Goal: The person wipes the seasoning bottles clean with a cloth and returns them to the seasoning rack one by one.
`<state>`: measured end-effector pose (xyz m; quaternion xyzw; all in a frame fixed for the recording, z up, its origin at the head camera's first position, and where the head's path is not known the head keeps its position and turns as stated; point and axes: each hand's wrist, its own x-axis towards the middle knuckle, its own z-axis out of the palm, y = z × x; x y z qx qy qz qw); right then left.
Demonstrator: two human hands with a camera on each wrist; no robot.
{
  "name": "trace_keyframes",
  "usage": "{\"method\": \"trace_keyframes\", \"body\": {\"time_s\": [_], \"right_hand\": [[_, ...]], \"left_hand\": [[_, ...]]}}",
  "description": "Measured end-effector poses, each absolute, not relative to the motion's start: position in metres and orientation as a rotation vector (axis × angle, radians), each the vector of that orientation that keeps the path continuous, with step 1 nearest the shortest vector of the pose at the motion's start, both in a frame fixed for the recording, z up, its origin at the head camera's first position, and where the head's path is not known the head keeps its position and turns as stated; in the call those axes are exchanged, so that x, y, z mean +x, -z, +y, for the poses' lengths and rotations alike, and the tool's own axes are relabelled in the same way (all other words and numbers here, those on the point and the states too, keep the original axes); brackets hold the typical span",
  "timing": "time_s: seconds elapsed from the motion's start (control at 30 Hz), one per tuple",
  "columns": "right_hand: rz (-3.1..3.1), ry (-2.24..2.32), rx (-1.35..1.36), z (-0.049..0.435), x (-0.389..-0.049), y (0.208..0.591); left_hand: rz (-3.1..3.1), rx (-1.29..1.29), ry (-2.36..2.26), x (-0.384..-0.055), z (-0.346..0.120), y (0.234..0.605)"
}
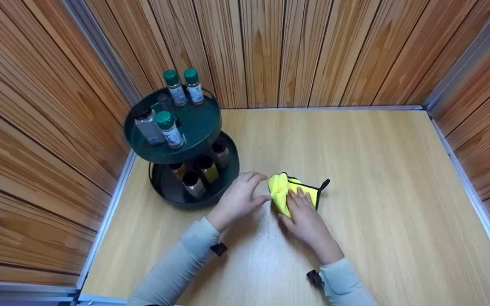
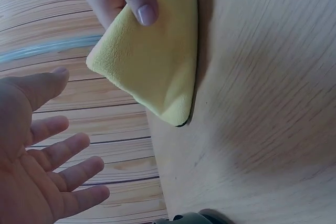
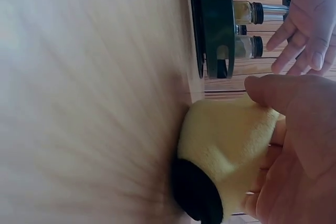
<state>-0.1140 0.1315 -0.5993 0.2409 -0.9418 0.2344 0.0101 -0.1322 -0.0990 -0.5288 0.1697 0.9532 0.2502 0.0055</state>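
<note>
A yellow cloth with black edging and a black hanging loop lies folded on the wooden table. My right hand holds it, its fingers spread over the top. In the left wrist view the right thumb presses the near face of the cloth, while other fingers go behind its edge. Just left of the cloth is my left hand, apart from it and holding nothing. Its fingers look spread and relaxed in the left wrist view, palm showing.
A dark green two-tier round rack stands at the back left. Its upper tier carries several bottles, some with green caps; several dark-lidded jars sit below. Wood-panelled walls enclose the table at the back and sides.
</note>
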Motion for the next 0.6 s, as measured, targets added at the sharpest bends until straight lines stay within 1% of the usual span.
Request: {"method": "trace_keyframes", "body": {"time_s": [0.33, 0.6], "right_hand": [[-2.925, -0.744, 0.829, 0.145, -0.116, 0.589], [-2.745, -0.750, 0.932, 0.158, -0.117, 0.587]], "left_hand": [[2.999, 0.621, -0.662, -0.128, -0.090, 0.538], [3.023, 0.680, -0.606, -0.122, -0.087, 0.542]]}}
